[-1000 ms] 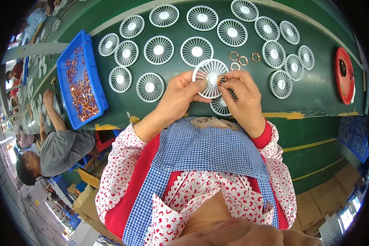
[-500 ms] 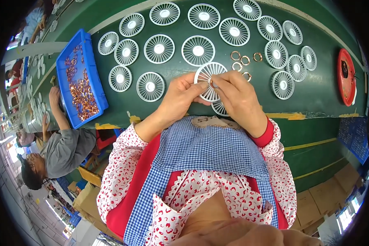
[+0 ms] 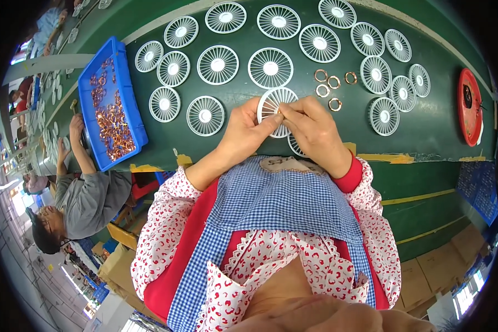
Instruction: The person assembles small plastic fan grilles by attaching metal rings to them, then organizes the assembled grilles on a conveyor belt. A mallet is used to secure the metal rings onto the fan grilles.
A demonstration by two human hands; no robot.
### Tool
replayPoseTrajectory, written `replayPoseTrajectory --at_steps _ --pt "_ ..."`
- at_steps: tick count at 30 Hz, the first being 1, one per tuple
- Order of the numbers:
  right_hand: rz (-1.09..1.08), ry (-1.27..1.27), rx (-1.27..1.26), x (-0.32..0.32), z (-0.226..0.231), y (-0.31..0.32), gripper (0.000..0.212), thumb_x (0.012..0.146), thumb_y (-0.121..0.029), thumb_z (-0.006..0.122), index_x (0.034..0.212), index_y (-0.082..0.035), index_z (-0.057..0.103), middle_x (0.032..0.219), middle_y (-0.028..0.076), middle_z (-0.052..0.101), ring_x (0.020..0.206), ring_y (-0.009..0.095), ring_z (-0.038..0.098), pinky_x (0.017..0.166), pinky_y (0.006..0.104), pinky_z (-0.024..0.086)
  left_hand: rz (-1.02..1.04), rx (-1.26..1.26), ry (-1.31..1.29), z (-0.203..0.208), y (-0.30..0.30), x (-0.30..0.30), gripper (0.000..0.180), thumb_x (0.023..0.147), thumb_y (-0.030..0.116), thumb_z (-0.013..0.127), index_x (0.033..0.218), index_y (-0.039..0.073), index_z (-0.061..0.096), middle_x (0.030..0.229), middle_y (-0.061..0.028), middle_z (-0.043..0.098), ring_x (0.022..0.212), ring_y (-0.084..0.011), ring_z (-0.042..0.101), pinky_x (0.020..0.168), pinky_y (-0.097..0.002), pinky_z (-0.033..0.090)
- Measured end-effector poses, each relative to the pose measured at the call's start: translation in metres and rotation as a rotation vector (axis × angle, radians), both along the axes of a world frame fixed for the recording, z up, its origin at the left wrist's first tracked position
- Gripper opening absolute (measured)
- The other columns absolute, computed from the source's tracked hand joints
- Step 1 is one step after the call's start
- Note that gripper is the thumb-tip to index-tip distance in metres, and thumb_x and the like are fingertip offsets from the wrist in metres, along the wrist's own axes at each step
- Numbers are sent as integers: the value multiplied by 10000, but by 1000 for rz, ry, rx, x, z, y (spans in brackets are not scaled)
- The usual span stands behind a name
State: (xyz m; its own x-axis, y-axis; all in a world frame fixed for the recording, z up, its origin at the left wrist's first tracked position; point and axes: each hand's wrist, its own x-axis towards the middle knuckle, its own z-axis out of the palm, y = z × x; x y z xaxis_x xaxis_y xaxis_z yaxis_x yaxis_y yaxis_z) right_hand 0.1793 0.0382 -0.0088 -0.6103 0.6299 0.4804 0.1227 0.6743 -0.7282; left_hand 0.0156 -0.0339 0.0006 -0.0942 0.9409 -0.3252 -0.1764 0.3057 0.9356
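Green covering runs across the long workbench (image 3: 249,138), with strips of yellow tape along its near edge, and the bench curves away to the far left where more white discs lie beside other workers; a person in a grey top (image 3: 88,202) sits at the left, one arm resting up by the blue tray (image 3: 88,88), which holds a heap of copper-coloured rings (image 3: 113,124). White round fan grilles (image 3: 271,67) with thin radial spokes and solid hubs are spread flat over the far half of the bench, and four loose copper rings (image 3: 332,88) lie just right of centre, while a red round lid (image 3: 469,105) sits at the far right. Near the middle, close to the bench's near edge, the left hand (image 3: 243,135) and right hand (image 3: 314,130) both pinch a held grille (image 3: 274,108), tilted up off the surface, its spokes fanning white between the fingers; the fingertips meet at its hub, where a small copper-coloured bit shows. Another grille (image 3: 296,145) peeks out beneath the right hand
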Motion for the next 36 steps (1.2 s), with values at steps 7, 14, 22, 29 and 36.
replayPoseTrajectory --at_steps 7,14,22,29,36 --pt "140 -9 50 8 -3 8 330 719 47 686 1047 34 654 862 110 580 747 253 599 611 334 504 -55 -22 -4 1 -2 -1 214 915 71 639 1104 -24 607 916 -22 670 815 -61 605 713 -230 512" --pt "-67 81 -45 -9 -6 -18 333 752 76 709 1079 42 657 861 120 580 721 230 608 589 303 510 93 135 356 2 -12 10 142 924 77 621 1032 -14 606 885 -13 660 785 -49 580 684 -216 485" --pt "-24 -15 -15 12 11 -5 406 702 -28 777 1095 -23 677 918 118 592 761 256 599 643 341 495 -68 662 948 -12 -15 -16 297 697 12 677 993 22 648 898 -125 673 768 -299 662 643 -351 544" --pt "-19 -221 278 42 -13 6 351 761 -90 702 1103 -27 651 1057 156 585 930 343 558 806 430 459 -389 619 1081 -35 -47 -48 581 715 176 770 1237 52 548 1411 -156 477 1329 -337 441 1028 -491 428" --pt "59 -404 366 32 -36 -5 416 758 -140 716 1150 -33 626 1196 164 543 1066 377 493 912 489 411 429 725 1326 17 -41 -158 361 691 50 720 1044 76 652 1129 -132 653 1038 -320 622 893 -419 511"
